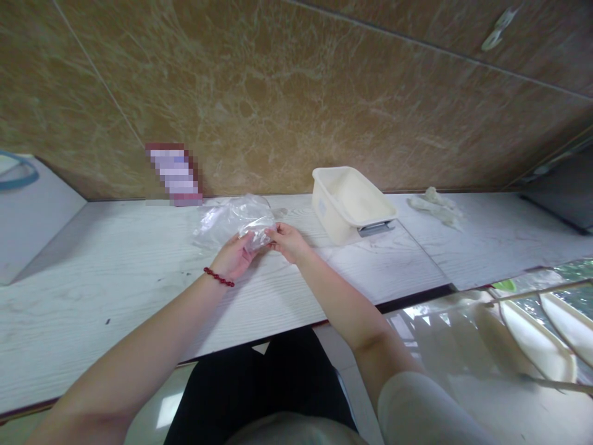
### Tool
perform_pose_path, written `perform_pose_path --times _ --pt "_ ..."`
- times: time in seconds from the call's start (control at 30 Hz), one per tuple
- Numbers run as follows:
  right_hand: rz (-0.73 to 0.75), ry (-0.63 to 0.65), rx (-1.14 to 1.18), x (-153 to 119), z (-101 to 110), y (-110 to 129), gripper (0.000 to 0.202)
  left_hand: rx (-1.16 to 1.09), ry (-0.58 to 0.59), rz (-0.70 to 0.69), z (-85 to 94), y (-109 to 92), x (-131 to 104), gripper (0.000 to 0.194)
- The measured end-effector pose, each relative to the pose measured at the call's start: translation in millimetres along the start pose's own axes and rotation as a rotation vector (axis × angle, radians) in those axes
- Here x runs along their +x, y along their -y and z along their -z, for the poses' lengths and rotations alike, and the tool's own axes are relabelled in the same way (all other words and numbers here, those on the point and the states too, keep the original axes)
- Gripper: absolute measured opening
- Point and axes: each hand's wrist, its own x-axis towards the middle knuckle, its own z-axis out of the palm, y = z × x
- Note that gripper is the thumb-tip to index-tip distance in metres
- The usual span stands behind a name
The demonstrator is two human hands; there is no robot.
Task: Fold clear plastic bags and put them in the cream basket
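Observation:
A clear plastic bag (238, 213) lies crumpled on the white wood-grain table (139, 296), close to the wall. My left hand (235, 254), with a dark red bead bracelet (218, 277) at the wrist, grips the bag's near edge. Just to its right, my right hand (288, 241) pinches the same edge, fingertips closed on the film. Both hands nearly touch each other. What the bag contains, if anything, cannot be made out through the shine. To the right of my hands stands a cream plastic bin (336, 216) with a grey handle (376, 228).
A crumpled whitish cloth or glove (435, 207) lies farther right. At the far left is a white box (37, 210) with a blue strap (21, 179). A blurred, red-edged card (175, 175) leans on the marble-look wall (259, 93). Cream trays (532, 334) stand at the lower right.

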Motion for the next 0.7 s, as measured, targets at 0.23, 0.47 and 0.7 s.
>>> perform_pose_path --times 0.23,0.47,0.7 --pt "0.053 -0.079 0.052 4.0 2.6 1.8 0.03 0.059 -0.016 0.013 6.0 1.6 0.6 0.021" --pt "-0.014 -0.049 0.036 3.5 3.2 3.9 0.025 0.066 -0.025 -0.03 11.1 -0.2 2.8 0.022" --pt "-0.043 -0.006 0.01 1.4 3.7 4.3 0.022 0.012 -0.104 -0.051 6.8 -6.6 1.9 0.013"
